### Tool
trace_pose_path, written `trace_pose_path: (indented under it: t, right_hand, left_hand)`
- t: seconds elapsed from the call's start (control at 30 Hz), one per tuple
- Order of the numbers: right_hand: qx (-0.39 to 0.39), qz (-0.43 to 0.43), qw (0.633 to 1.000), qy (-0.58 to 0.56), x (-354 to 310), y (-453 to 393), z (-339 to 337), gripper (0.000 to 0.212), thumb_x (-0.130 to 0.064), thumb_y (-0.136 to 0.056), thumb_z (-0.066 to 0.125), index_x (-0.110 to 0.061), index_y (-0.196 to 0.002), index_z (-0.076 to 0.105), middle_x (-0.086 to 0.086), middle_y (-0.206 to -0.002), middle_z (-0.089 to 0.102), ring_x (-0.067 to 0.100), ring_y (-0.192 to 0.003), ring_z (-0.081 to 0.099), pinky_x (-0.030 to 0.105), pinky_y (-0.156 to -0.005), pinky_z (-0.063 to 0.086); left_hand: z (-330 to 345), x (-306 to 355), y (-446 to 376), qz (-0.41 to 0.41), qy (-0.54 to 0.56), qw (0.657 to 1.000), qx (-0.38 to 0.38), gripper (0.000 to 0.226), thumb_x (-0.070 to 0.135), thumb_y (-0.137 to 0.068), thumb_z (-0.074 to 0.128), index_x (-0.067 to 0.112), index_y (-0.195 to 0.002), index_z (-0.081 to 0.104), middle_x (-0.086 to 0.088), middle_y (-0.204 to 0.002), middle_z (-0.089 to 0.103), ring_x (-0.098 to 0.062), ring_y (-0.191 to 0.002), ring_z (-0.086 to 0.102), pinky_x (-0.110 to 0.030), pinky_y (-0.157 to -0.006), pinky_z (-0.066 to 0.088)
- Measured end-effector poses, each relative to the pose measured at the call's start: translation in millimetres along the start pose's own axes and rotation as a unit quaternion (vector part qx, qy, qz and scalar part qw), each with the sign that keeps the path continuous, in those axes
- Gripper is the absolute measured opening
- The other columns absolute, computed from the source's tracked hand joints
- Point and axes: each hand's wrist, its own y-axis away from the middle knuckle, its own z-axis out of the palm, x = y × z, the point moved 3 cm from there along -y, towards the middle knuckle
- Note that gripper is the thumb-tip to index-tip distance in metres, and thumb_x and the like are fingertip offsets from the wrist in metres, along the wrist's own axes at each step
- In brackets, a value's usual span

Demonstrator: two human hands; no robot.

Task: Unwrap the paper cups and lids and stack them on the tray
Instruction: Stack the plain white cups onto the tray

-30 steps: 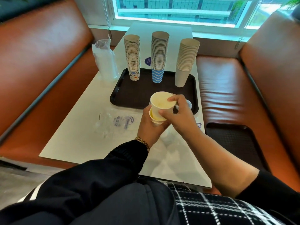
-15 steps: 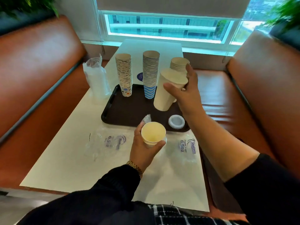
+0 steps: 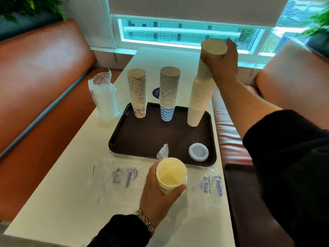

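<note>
Head view, looking down over a white tabletop (image 3: 58, 189) between two orange-brown benches.

Right hand (image 3: 223, 63): raised above the far right corner of the dark tray (image 3: 124, 139), fingers closed around an upturned plain cup (image 3: 209, 59), base up, seated on top of the plain cream stack (image 3: 200, 98). Stack leaning slightly, its lowest cup resting on the tray.

Left hand (image 3: 158, 196): near the front tabletop edge, fingers and thumb wrapped around a short nest of cream cups (image 3: 170, 175), mouth toward the camera, held above the tabletop just before the tray's near rim.

On the tray, far side: patterned cup stack (image 3: 137, 90) at left, blue-striped cup stack (image 3: 168, 91) in the middle, both inverted and upright. Near right corner: one white lid (image 3: 198, 151) lying flat. Near rim: a small twist of clear plastic (image 3: 162, 151).

Left of the tray, on the tabletop: a clear bag of lids (image 3: 105, 98), standing, still wrapped. Front of the tray: flattened clear wrappers (image 3: 117, 177) with blue print, spread on the tabletop; a second printed wrapper (image 3: 212, 186) at right.
</note>
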Motion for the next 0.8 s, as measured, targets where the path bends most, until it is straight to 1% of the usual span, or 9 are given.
trace_pose_path:
  t: [0.13, 0.23, 0.33, 0.4, 0.47, 0.53, 0.6, 0.67, 0.8]
  right_hand:
    - [-0.036, 0.06, 0.997, 0.027, 34.8, 7.2, 11.9, 0.106, -0.054, -0.067, 0.078, -0.02, -0.153, 0.027, 0.001, -0.154, 0.038, 0.022, -0.14, 0.037, 0.046, -0.115, 0.032]
    - [-0.08, 0.111, 0.989, 0.051, 62.2, 21.6, 19.2, 0.129, -0.064, -0.051, 0.079, -0.022, -0.155, 0.017, 0.002, -0.155, 0.036, 0.026, -0.141, 0.036, 0.054, -0.111, 0.034]
    - [-0.11, 0.113, 0.986, 0.057, 80.7, 39.9, 19.3, 0.133, -0.051, -0.06, 0.087, -0.019, -0.157, 0.003, 0.005, -0.162, 0.023, 0.026, -0.148, 0.022, 0.052, -0.119, 0.022]
    - [-0.108, 0.109, 0.987, 0.049, 88.9, 54.3, 14.2, 0.126, -0.044, -0.068, 0.086, -0.017, -0.158, 0.002, 0.005, -0.164, 0.016, 0.024, -0.151, 0.015, 0.046, -0.122, 0.017]
    - [-0.104, 0.103, 0.989, 0.032, 93.8, 71.8, 9.5, 0.116, -0.039, -0.074, 0.084, -0.014, -0.157, 0.007, 0.007, -0.163, 0.017, 0.023, -0.15, 0.016, 0.041, -0.122, 0.018]
    - [-0.098, 0.098, 0.99, 0.015, 90.7, 93.7, 2.6, 0.104, -0.034, -0.078, 0.082, -0.012, -0.156, 0.016, 0.007, -0.161, 0.024, 0.023, -0.148, 0.023, 0.039, -0.12, 0.024]
    - [-0.102, 0.086, 0.991, -0.008, 84.3, 117.4, -3.6, 0.088, -0.031, -0.081, 0.079, -0.012, -0.152, 0.03, 0.004, -0.154, 0.036, 0.017, -0.142, 0.034, 0.031, -0.114, 0.031]
    - [-0.138, 0.083, 0.986, -0.033, 79.5, 145.5, -7.8, 0.07, -0.029, -0.085, 0.076, -0.014, -0.144, 0.044, 0.002, -0.145, 0.049, 0.013, -0.133, 0.044, 0.027, -0.107, 0.035]
    - [-0.234, 0.122, 0.96, -0.09, 78.3, 207.7, -10.6, 0.049, -0.03, -0.087, 0.074, -0.019, -0.131, 0.057, -0.002, -0.13, 0.062, 0.011, -0.122, 0.056, 0.038, -0.109, 0.044]
  left_hand:
    - [-0.7, -0.3, -0.6, -0.004, -0.002, 1.0, -0.004, 0.087, 0.074, -0.052, 0.073, 0.053, -0.125, 0.031, 0.034, -0.126, 0.039, 0.014, -0.116, 0.042, -0.007, -0.09, 0.039]
    - [-0.7, 1.8, -0.1, -0.002, 0.001, 1.0, -0.005, 0.085, 0.071, -0.053, 0.074, 0.049, -0.125, 0.034, 0.03, -0.127, 0.042, 0.011, -0.116, 0.045, -0.008, -0.091, 0.04]
    - [0.2, 1.6, -1.0, 0.003, -0.002, 1.0, -0.002, 0.085, 0.069, -0.054, 0.076, 0.048, -0.126, 0.035, 0.03, -0.127, 0.043, 0.011, -0.116, 0.045, -0.013, -0.093, 0.042]
    - [0.7, 1.6, -1.3, 0.001, -0.005, 1.0, -0.006, 0.085, 0.069, -0.054, 0.076, 0.052, -0.125, 0.033, 0.034, -0.126, 0.041, 0.013, -0.115, 0.044, -0.011, -0.092, 0.041]
    - [0.9, 1.0, -1.8, -0.001, -0.011, 1.0, -0.009, 0.085, 0.067, -0.054, 0.077, 0.055, -0.124, 0.03, 0.037, -0.124, 0.039, 0.016, -0.115, 0.042, -0.008, -0.09, 0.039]
    - [0.8, 1.6, -2.3, -0.002, -0.012, 1.0, -0.012, 0.086, 0.062, -0.056, 0.081, 0.056, -0.124, 0.029, 0.037, -0.124, 0.038, 0.017, -0.114, 0.042, -0.006, -0.088, 0.037]
    - [0.6, 3.6, -3.5, -0.002, -0.011, 1.0, -0.012, 0.085, 0.054, -0.058, 0.086, 0.054, -0.122, 0.03, 0.035, -0.123, 0.039, 0.017, -0.111, 0.043, -0.005, -0.087, 0.036]
    - [0.6, 6.0, -3.4, -0.004, 0.002, 1.0, -0.011, 0.083, 0.048, -0.057, 0.088, 0.049, -0.121, 0.035, 0.031, -0.122, 0.043, 0.016, -0.109, 0.045, -0.004, -0.085, 0.036]
    - [-1.6, 8.8, -3.2, 0.0, 0.015, 1.0, -0.011, 0.09, 0.032, -0.057, 0.093, 0.037, -0.127, 0.036, 0.025, -0.121, 0.045, 0.01, -0.109, 0.049, -0.001, -0.085, 0.036]
